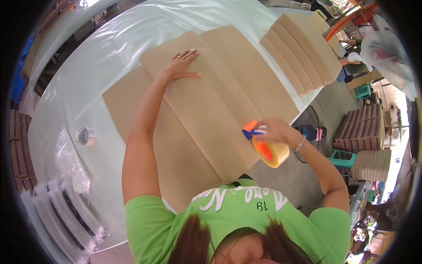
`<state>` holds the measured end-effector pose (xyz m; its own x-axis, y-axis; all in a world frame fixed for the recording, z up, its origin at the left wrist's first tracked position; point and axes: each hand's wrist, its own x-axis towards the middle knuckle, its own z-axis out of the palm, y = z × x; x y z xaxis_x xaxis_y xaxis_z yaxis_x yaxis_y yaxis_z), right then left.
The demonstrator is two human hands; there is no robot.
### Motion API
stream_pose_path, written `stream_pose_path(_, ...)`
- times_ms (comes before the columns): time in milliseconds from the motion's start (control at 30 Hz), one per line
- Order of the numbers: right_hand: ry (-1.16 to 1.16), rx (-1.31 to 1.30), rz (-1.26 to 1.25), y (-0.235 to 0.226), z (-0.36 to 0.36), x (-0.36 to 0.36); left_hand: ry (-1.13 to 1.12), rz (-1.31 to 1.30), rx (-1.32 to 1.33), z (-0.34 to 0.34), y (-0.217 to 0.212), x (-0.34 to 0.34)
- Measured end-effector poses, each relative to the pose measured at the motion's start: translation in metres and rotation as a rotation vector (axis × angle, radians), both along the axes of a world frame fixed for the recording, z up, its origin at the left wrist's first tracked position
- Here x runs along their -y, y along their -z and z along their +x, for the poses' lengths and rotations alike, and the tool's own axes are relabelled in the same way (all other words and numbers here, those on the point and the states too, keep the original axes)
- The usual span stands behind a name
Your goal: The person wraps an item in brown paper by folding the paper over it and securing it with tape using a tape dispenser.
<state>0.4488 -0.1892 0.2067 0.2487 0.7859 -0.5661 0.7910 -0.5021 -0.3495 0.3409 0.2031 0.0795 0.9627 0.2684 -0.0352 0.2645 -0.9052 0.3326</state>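
A brown cardboard sheet (193, 101) lies in front of me with its flaps folded toward the middle. My left hand (181, 65) rests flat on the far part of a flap, fingers spread. At the near right edge of the cardboard, my right hand (274, 131) grips a tape dispenser (250, 130) with orange and blue parts. Its wide roll of clear yellowish tape (276, 154) hangs below the hand, around an orange core. The dispenser's head is at the cardboard's surface; whether it touches cannot be made out. Part of the dispenser is hidden behind my fingers.
Folded cardboard (303, 48) is stacked at the table's far right. A loose tape roll (85, 136) and clear plastic bag (72, 163) lie left, with plastic-wrapped bundles (66, 220) nearer. Beyond the right edge stand a fan (307, 132), teal stool (342, 158) and carton stacks (360, 127).
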Motion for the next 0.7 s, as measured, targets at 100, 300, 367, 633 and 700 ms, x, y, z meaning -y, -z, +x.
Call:
stream_pose_path(100,0.028,0.043,-0.004,0.004,-0.009,0.024,0.014,-0.004,0.005,0.0,0.001,-0.003)
stream_pose_path(300,0.024,-0.133,-0.122,0.007,0.001,-0.007,-0.114,0.024,-0.132,0.023,0.004,0.012)
stream_pose_path(367,-0.091,-0.187,-0.258,-0.008,-0.004,-0.05,-0.26,0.799,0.444,0.004,0.067,-0.009)
stream_pose_path(633,-0.044,-0.417,-1.035,0.021,0.032,-0.133,-0.416,0.105,0.085,0.028,0.03,0.043)
stream_pose_path(700,-0.276,-0.629,-0.843,0.086,0.066,-0.096,-0.433,0.135,0.101,0.037,0.024,0.053)
